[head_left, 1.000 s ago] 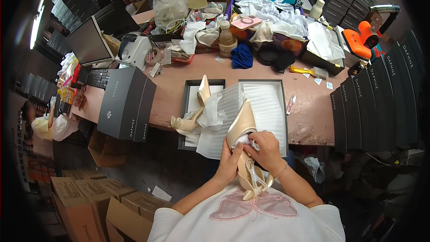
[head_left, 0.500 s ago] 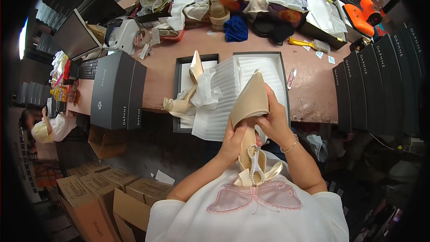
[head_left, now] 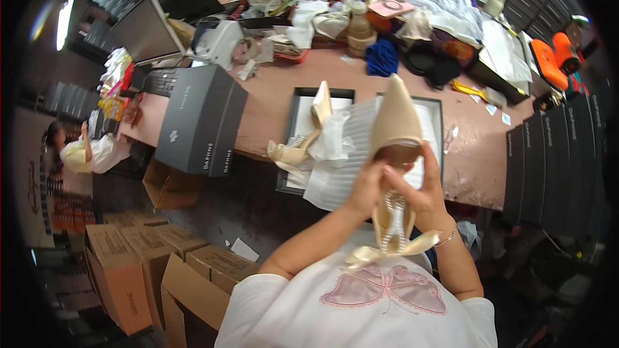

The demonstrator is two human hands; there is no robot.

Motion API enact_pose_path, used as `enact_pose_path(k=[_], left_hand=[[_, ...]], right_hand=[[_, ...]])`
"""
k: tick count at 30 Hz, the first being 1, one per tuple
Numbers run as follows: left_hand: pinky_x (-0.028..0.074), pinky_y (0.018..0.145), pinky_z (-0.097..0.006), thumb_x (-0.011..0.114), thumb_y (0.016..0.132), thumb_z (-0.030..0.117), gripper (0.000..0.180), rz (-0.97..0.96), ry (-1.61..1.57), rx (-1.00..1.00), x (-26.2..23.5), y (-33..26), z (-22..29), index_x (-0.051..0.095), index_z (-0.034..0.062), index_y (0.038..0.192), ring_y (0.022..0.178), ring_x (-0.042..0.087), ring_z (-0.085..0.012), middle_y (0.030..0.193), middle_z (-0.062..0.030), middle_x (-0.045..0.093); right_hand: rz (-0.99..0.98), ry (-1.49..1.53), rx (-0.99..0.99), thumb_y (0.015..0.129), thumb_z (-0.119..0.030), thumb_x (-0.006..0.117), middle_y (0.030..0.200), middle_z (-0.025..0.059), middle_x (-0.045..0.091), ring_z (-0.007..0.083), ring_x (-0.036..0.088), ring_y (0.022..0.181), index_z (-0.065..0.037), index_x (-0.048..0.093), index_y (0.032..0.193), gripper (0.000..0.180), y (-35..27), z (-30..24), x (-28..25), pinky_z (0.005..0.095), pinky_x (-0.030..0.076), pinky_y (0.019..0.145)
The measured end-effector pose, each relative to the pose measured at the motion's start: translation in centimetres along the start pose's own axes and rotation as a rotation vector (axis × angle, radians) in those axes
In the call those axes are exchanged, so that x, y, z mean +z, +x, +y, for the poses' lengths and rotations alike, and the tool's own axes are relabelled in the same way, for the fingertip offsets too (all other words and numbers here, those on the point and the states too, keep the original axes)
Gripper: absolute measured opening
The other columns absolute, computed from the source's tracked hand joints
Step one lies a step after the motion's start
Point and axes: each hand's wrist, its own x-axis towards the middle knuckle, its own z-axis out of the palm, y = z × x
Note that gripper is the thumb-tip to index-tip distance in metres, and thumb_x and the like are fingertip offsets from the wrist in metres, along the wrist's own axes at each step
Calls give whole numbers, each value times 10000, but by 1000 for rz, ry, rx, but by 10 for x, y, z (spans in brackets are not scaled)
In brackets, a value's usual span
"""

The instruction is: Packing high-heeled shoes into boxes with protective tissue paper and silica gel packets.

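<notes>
A beige pointed-toe shoe (head_left: 396,116) is held up in front of my chest, toe pointing away from me. My left hand (head_left: 367,188) grips its left side near the opening. My right hand (head_left: 422,190) is closed around the right side, its thumb reaching across the opening. A pearl-trimmed strap (head_left: 393,219) and a pale ribbon bow (head_left: 422,242) hang at the heel end, near my shirt. The matching shoe (head_left: 291,153) lies in an open dark shoebox (head_left: 282,177), beside crumpled white tissue (head_left: 334,142) and a ribbed white wrapping sheet (head_left: 361,132).
Closed dark shoeboxes (head_left: 201,116) stand on the left of the table (head_left: 480,174), and more (head_left: 554,161) are stacked at right. A yellow-handled brush (head_left: 480,93), a blue cloth (head_left: 382,58) and clutter line the back. Cardboard cartons (head_left: 122,277) sit at lower left. Another person (head_left: 90,148) is at far left.
The shoe has been raised and tilted, so its opening now shows. My right thumb has shifted across the opening. The whole view has swung, moving the table things rightward.
</notes>
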Motion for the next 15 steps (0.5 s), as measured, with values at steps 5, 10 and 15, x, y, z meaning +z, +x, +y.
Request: enact_pose_path(k=[5, 10, 15], left_hand=[[330, 1075, -356, 533, 961, 204, 517, 51, 1093, 394, -19, -14, 36, 357, -28, 1388, 1313, 408, -242, 1409, -163, 434], [400, 983, -431, 539, 913, 132, 333, 608, 1848, 626, -121, -37, 147, 550, -30, 1204, 1112, 531, -385, 1173, -230, 576], [477, 822, -383, 536, 935, 156, 255, 291, 1670, 269, -156, -46, 123, 619, -24, 1095, 920, 609, -280, 1006, -169, 635]], right_hand=[[41, -98, -45, 675, -15, 751, 1425, 225, 364, 404, 357, 1332, -124, 723, 1070, 410, 2, 25, -9, 451, 328, 1097], [-588, -29, 287, 749, -235, 672, 1448, 239, 355, 499, 295, 1331, -87, 616, 1187, 466, -47, 92, 37, 471, 330, 1083], [-562, -104, 221, 743, -193, 655, 1322, 202, 471, 475, 399, 1237, -88, 599, 1148, 423, -45, 87, 58, 469, 404, 1013]])
